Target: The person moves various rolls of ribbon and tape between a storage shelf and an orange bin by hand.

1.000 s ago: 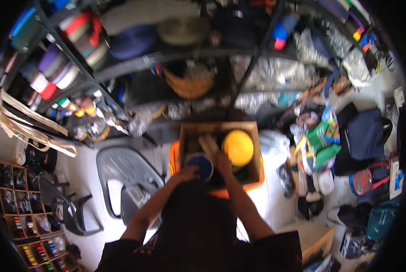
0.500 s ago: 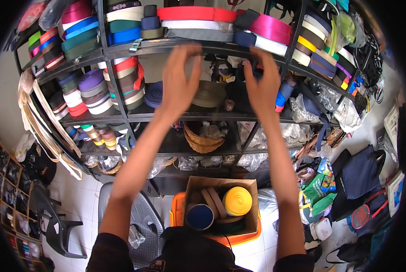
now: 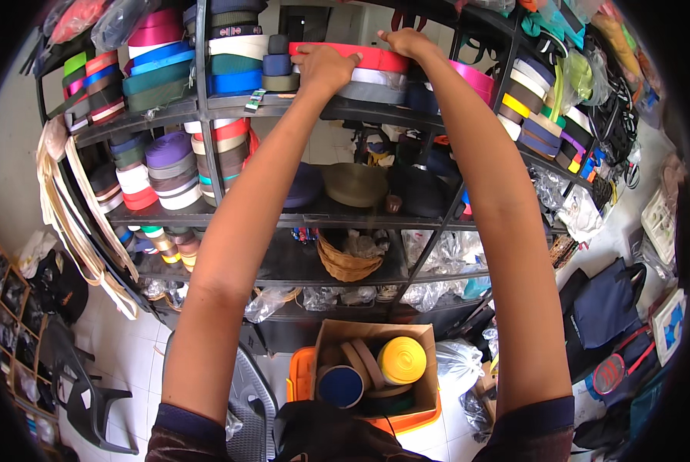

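Observation:
My left hand point(image 3: 328, 71) lies against the front left of a wide roll of red webbing point(image 3: 379, 58), fingers hooked at its upper edge and thumb towards its middle. At the roll's right end, my right hand point(image 3: 410, 43) curls its fingers over the far upper edge; the fingertips are partly hidden. Between them the two hands grip the red roll, which rests on a white roll point(image 3: 387, 78) and a grey roll point(image 3: 372, 92) on the black shelf. Small dark rolls point(image 3: 278, 65) stand just left of my left hand, and a magenta roll point(image 3: 472, 80) sits beyond my right forearm.
More webbing stacks point(image 3: 160, 77) fill the shelves on both sides. The shelf below holds an olive roll point(image 3: 356, 185); under that sits a wicker basket point(image 3: 349, 262). A cardboard box point(image 3: 426, 333) with a yellow roll point(image 3: 401, 360) stands near me, beside a grey plastic chair point(image 3: 252, 385).
Both hands have moved up and forward from in front of the shelf onto the red roll. The view has shifted slightly, so the shelves appear lower.

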